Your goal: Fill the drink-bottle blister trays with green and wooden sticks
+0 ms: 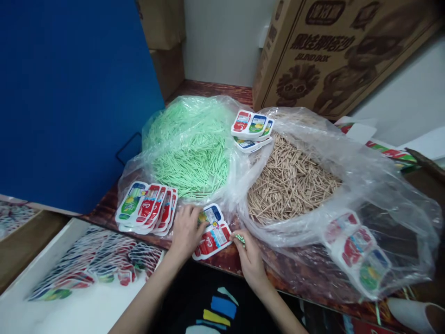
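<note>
My left hand [186,232] grips the left side of a printed card [212,234] with a red cola picture and a blue-and-yellow picture. The card lies at the table's front edge. Closed at the card's right edge, my right hand [249,260] holds a small bundle of thin green sticks [239,239], their ends showing. Just behind the card is a clear bag [222,109] with a heap of pale green sticks [194,153]. To its right, another clear bag [361,181] holds brown sticks [292,181].
Stacked cards [148,208] lie left of my left hand, and more cards [252,130] rest between the bags. A blue panel [69,93] stands at left, above a white box [14,297] of netted packs. A cardboard box [330,60] stands behind; a white cup [410,313] lies front right.
</note>
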A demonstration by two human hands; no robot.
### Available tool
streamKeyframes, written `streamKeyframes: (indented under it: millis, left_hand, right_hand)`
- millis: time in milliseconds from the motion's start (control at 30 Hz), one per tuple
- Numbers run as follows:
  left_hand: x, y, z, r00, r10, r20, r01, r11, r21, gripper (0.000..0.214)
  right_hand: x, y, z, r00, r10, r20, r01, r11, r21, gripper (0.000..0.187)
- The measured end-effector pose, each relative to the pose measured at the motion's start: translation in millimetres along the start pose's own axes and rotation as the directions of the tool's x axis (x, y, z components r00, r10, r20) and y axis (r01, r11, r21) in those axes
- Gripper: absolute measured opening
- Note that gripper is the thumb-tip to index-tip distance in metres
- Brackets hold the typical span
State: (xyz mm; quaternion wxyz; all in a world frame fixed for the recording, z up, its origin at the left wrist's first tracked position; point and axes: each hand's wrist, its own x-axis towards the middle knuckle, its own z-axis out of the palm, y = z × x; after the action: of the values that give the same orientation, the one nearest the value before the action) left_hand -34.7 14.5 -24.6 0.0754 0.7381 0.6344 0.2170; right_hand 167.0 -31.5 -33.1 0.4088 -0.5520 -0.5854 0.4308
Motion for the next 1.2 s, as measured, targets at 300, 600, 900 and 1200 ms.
streamKeyframes:
  millis: [300,600,900,1200]
  left_hand:
    - [0.6,-2.7,5.1,0.996,-0.072,-0.056,0.062,0.986,-0.152,0.013]
    - [-4.7,-11.6,8.5,0.988,-0.055,-0.147,0.025,0.980,-0.197,0.017]
    - [-9.2,-13.2,6.4,0.947,-0.130,-0.293,0.043,0.957,-0.285,0.018]
    - [-9.3,-13.4,3.9,0.972,-0.063,-0.227,0.011,0.975,-0.223,0.018]
  right_hand:
    - [55.9,-52.8,-2.1,0.991,-0.052,0.122,0.052,0.999,0.006,0.014]
    - [181.9,-68.1,30.6,0.994,-0.018,0.107,0.034,0.988,-0.151,0.015]
    - [162.6,-71.5,20.9,0.985,-0.102,0.143,0.076,0.982,0.175,0.010]
    - [29.1,-27.5,-5.0,0.995,-0.091,0.026,0.088,0.991,0.096,0.020]
